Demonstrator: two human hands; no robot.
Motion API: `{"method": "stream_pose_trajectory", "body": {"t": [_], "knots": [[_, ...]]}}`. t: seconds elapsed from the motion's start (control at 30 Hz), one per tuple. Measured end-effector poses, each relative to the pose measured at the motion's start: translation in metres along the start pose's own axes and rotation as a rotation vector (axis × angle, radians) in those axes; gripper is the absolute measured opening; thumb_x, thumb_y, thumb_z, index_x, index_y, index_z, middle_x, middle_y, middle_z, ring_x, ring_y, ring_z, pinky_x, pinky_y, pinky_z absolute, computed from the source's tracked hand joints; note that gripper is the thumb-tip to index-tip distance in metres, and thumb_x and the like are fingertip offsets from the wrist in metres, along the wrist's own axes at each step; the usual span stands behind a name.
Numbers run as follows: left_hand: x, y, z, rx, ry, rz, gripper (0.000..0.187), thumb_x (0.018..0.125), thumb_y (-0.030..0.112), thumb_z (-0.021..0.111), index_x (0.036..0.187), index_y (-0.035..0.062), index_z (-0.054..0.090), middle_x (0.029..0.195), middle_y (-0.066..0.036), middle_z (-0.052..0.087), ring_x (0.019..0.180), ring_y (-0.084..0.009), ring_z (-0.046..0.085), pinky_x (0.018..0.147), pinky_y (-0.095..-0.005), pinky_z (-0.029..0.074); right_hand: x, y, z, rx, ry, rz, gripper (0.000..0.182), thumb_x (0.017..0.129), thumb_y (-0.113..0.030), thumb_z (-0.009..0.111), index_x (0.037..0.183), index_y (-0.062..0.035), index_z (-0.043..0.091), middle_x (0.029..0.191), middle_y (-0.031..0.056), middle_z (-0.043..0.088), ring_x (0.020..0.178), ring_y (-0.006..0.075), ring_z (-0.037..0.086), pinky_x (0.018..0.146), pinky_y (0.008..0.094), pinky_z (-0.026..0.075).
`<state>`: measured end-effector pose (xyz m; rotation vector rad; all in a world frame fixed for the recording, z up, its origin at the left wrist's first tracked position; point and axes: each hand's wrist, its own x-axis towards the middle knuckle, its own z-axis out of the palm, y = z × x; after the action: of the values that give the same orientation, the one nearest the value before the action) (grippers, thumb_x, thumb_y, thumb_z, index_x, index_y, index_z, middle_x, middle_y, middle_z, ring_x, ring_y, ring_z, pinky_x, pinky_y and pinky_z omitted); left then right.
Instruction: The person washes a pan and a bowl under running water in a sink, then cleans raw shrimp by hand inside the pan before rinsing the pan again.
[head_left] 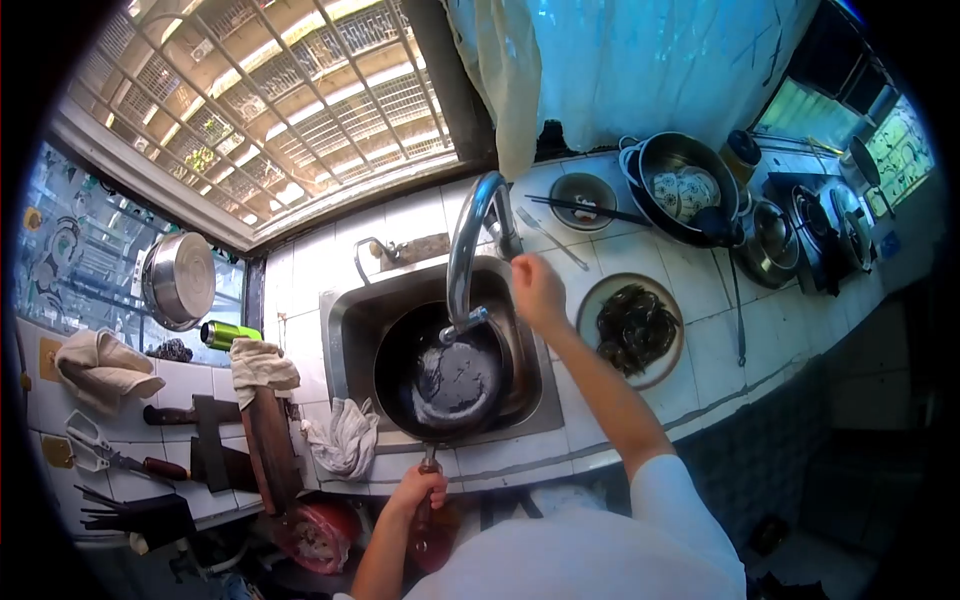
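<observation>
A black frying pan lies in the steel sink, with water in its bottom under the curved tap. My left hand grips the pan's handle at the sink's front edge. My right hand reaches over the sink's right side, close to the tap's base and lever; whether it touches the lever I cannot tell.
A plate of dark cooked food sits right of the sink. Behind it are a small bowl with chopsticks, a pot of dishes and a stove. Left: a rag, cleaver, scissors, cloths.
</observation>
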<state>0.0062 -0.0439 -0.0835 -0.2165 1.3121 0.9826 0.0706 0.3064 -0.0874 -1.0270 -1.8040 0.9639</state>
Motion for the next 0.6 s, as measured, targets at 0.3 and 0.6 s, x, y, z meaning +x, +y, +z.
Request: {"method": "stream_pose_trajectory", "body": {"t": [0.3, 0.6], "knots": [[0.001, -0.01, 0.008, 0.107, 0.005, 0.044, 0.017, 0.07, -0.003, 0.057, 0.07, 0.005, 0.043, 0.055, -0.004, 0.041, 0.043, -0.0134, 0.041, 0.039, -0.0272, 0.033, 0.183, 0.063, 0.071, -0.068, -0.252, 0.103, 0.011, 0.069, -0.014, 0.057, 0.07, -0.0051, 0.065, 0.074, 0.018, 0.062, 0.074, 0.0336, 0.06, 0.066, 0.0385, 0.047], [-0.004, -0.009, 0.027, 0.129, 0.071, 0.111, 0.016, 0.069, -0.004, 0.054, 0.073, 0.0042, 0.042, 0.053, -0.006, 0.045, 0.04, -0.0161, 0.045, 0.037, -0.027, 0.037, 0.13, 0.076, 0.067, 0.454, 0.031, 0.186, 0.013, 0.081, -0.01, 0.053, 0.088, 0.0003, 0.056, 0.08, 0.0089, 0.06, 0.071, 0.0196, 0.057, 0.065, 0.0316, 0.045]]}}
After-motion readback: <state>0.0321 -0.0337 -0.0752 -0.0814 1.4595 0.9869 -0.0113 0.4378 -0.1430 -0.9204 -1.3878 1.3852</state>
